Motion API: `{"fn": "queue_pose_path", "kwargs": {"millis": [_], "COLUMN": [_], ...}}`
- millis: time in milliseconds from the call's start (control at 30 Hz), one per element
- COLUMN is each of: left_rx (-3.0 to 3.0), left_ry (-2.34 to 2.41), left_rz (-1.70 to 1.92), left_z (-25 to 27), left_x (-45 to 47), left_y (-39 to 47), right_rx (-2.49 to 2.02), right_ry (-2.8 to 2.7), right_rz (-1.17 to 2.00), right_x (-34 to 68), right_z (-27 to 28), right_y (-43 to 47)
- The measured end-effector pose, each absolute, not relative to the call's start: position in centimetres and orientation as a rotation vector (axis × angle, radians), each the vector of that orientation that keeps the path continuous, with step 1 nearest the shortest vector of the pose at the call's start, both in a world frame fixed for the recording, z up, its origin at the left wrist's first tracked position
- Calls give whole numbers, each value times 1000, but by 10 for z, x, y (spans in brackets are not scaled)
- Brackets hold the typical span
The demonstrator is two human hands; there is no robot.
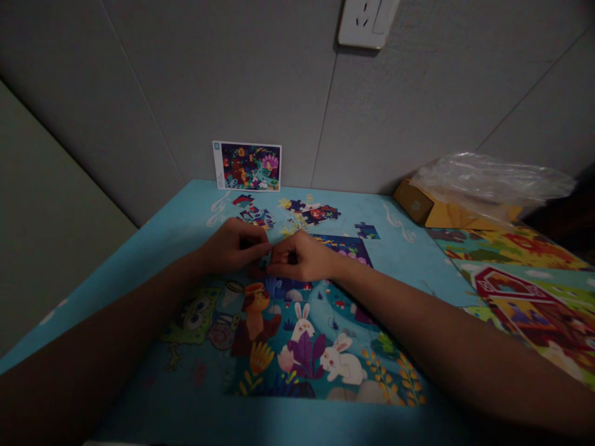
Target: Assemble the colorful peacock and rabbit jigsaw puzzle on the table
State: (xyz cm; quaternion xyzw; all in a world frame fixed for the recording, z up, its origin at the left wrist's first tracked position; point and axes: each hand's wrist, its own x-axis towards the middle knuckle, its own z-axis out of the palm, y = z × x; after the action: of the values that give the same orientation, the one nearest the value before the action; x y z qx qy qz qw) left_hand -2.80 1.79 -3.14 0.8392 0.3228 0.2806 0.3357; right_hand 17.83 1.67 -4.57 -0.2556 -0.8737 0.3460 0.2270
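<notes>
A partly assembled jigsaw puzzle (320, 347) with white rabbits, flowers and a stream lies in front of me. Over its upper left edge my left hand (233, 246) and my right hand (305, 257) come close together, fingers bent in a pinch. A small dark-blue puzzle piece (263, 264) shows between the fingertips, largely hidden, and my right fingers seem to grip it. What my left thumb and forefinger hold is covered. Loose puzzle pieces (320, 214) lie beyond the hands, with more pieces (255, 217) to the left and a single piece (367, 231) to the right.
A picture card (251, 166) leans against the grey wall at the back of the blue patterned tabletop (409, 272). At right are a yellow box (458, 214) under clear plastic wrap (493, 176) and another colourful puzzle (534, 297). A wall socket (367, 23) is above.
</notes>
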Motion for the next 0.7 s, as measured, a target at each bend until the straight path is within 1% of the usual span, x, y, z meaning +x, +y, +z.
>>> {"fn": "queue_pose_path", "kwargs": {"millis": [300,533,700], "left_rx": [2267,2348,2396], "left_ry": [765,631,644], "left_rz": [632,710,650], "left_z": [-31,-29,-29], "left_x": [-33,-31,-29], "left_y": [20,22,22], "right_rx": [-756,-789,-790], "right_ry": [-2454,-2485,-2509], "right_rz": [859,685,634], "right_x": [177,177,177], "right_z": [-46,-44,-45], "right_y": [17,17,18]}}
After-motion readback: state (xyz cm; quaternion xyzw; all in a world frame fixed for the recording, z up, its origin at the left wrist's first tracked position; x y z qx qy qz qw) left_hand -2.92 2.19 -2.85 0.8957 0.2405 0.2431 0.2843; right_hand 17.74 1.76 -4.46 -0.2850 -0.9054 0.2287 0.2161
